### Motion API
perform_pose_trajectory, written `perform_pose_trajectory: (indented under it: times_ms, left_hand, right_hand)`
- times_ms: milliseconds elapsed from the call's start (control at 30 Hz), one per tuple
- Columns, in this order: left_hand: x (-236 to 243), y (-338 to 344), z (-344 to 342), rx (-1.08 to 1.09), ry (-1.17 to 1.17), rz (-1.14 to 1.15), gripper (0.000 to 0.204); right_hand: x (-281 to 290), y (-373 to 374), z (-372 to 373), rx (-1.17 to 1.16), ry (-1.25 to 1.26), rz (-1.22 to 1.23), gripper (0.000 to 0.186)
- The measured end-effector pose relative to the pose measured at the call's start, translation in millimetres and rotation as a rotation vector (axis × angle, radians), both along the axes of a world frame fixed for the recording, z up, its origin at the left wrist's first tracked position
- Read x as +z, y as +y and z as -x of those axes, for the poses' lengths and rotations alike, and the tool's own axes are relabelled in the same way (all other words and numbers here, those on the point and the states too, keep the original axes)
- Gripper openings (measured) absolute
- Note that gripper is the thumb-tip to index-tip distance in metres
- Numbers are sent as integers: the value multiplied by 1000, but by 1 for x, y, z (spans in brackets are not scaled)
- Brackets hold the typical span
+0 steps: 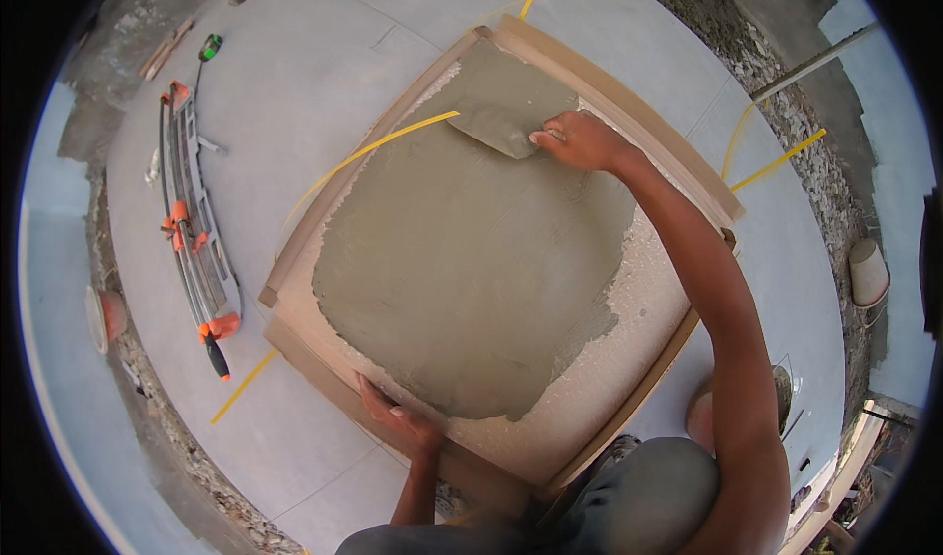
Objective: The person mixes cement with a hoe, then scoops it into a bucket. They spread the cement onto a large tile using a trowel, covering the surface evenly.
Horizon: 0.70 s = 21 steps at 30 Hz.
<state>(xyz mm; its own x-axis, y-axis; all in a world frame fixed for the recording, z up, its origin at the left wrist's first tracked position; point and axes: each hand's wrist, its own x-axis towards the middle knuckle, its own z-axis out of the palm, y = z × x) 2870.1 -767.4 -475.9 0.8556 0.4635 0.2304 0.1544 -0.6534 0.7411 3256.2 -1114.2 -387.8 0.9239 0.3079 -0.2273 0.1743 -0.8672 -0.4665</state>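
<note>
Trowel in right hand near frame edge, left hand on near edge.

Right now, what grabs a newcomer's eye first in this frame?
The big patch of wet grey mortar filling the square floor opening in the centre, with the right hand pressing a trowel into its far edge. The left hand rests on the opening's near edge. At left, an orange-and-grey tile cutter lies on the laid tiles.

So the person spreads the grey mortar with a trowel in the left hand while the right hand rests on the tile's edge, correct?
Not quite: the head view shows the hands swapped. The right hand holds the trowel on the grey mortar; the left hand rests on the tile's edge.
</note>
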Motion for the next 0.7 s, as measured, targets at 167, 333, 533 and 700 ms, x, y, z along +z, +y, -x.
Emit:
perform_pose_trajectory:
  times_ms: [167, 333, 533, 700]
  left_hand:
    - [8, -14, -9, -24, 15, 9, 83]
    - [10, -6, 0, -12, 8, 13, 79]
    - [6, -1, -2, -2, -55, 52, 77]
    - [-8, -25, -10, -6, -100, 53, 73]
  right_hand:
    - [15, -90, 22, -261, 47, 102, 47]
    - [-1, -78, 108, -36, 84, 122, 48]
    - [20, -108, 123, -173, 33, 111, 50]
    - [-17, -169, 139, -186, -165, 157, 50]
